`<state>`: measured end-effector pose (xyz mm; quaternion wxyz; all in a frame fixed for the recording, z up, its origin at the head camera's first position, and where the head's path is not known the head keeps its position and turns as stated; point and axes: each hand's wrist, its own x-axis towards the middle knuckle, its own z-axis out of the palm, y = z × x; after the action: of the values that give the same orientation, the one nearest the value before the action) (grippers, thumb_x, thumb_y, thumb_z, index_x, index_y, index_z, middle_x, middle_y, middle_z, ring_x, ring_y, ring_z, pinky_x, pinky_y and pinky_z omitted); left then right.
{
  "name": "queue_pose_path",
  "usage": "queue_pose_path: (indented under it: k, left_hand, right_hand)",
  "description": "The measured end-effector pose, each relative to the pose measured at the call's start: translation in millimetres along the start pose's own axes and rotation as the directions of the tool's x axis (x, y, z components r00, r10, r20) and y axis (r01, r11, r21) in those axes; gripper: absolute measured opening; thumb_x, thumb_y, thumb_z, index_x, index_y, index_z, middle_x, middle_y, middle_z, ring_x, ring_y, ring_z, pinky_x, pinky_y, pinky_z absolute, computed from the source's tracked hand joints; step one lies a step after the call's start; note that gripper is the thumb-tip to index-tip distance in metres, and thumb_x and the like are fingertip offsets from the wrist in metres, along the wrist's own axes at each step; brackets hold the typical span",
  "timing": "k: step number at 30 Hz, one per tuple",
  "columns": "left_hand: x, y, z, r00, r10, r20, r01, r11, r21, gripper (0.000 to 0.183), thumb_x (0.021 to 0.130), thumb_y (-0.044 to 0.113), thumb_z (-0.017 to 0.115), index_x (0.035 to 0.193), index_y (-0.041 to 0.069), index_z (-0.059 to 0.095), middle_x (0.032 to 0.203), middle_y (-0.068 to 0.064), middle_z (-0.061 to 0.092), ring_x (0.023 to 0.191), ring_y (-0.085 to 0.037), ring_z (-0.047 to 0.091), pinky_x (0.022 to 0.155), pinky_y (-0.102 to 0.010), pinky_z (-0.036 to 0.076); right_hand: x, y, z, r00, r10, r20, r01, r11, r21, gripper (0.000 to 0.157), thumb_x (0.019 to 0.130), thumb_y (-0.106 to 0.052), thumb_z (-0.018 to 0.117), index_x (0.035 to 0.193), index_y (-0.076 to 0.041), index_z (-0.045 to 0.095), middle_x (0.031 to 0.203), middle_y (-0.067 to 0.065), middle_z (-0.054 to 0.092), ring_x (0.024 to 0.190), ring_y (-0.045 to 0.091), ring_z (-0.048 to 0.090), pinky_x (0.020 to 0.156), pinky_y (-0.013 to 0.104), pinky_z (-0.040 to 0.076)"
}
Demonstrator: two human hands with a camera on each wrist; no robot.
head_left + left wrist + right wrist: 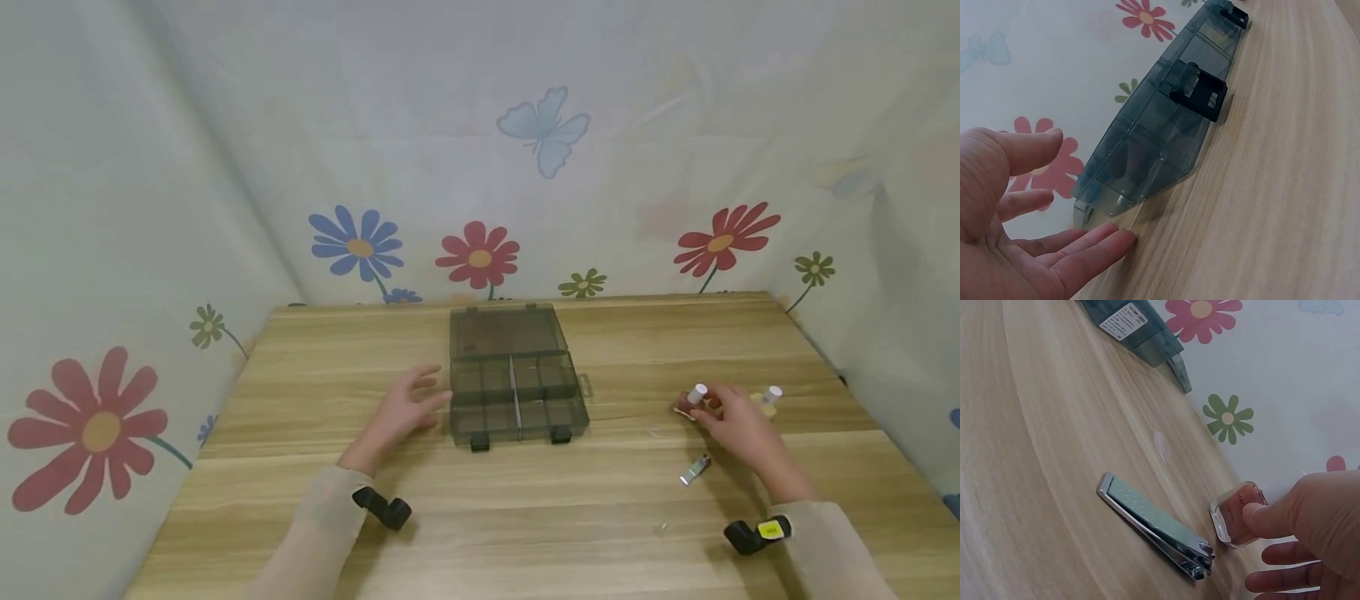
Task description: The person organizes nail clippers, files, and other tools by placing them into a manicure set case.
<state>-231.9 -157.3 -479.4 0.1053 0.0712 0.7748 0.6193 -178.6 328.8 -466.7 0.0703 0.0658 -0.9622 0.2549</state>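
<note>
A nail polish bottle with reddish-brown polish and a white cap stands on the right of the table. My right hand pinches it, the thumb lying over its side in the right wrist view, where the cap is hidden. Just in front of it lies a nail clipper with a pale green lever. My left hand holds nothing; its fingers are spread beside the left side of a translucent dark green compartment box. The box stands with its lid back, dividers inside and black latches at the front.
A second bottle, yellow with a white cap, stands just right of my right hand. Small clear pieces lie on the wooden table. A flower-printed cloth hangs behind the table.
</note>
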Motion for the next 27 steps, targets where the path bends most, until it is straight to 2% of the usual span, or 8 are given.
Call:
queue_pose_path:
  k: [10,16,27]
  left_hand:
    - [5.2,-5.7,5.2,1.0,-0.004,0.027,0.006,0.998,-0.056,0.064,0.082,0.013,0.072,0.139,0.009,0.041,0.134,-0.023,0.042,0.115,-0.037,0.05,0.077,-0.04,0.054]
    - [5.3,-10.7,4.2,0.997,-0.006,0.079,0.013,0.996,-0.086,0.067,0.082,0.011,0.072,0.14,0.008,0.039,0.136,-0.023,0.041,0.118,-0.038,0.047,0.081,-0.04,0.052]
    - [4.9,-13.3,5.5,0.995,-0.003,0.099,0.019,0.987,-0.158,0.066,0.083,0.008,0.071,0.141,0.008,0.038,0.135,-0.024,0.041,0.119,-0.038,0.046,0.08,-0.041,0.052]
  right_hand:
    - [4.4,1.4,1.7,1.0,-0.018,-0.004,0.018,1.0,-0.011,0.018,0.083,-0.008,0.069,0.091,0.003,0.057,0.088,0.021,0.059,0.079,0.036,0.06,0.067,0.049,0.051]
    - [5.7,1.0,2.5,1.0,-0.016,0.001,0.016,1.0,-0.012,0.017,0.083,-0.008,0.069,0.089,0.002,0.056,0.086,0.019,0.059,0.079,0.035,0.059,0.067,0.048,0.051]
    - [7.7,-1.5,3.2,0.999,-0.036,0.011,0.036,0.999,-0.005,0.015,0.082,-0.006,0.069,0.088,0.001,0.056,0.083,0.016,0.061,0.077,0.032,0.06,0.066,0.046,0.051]
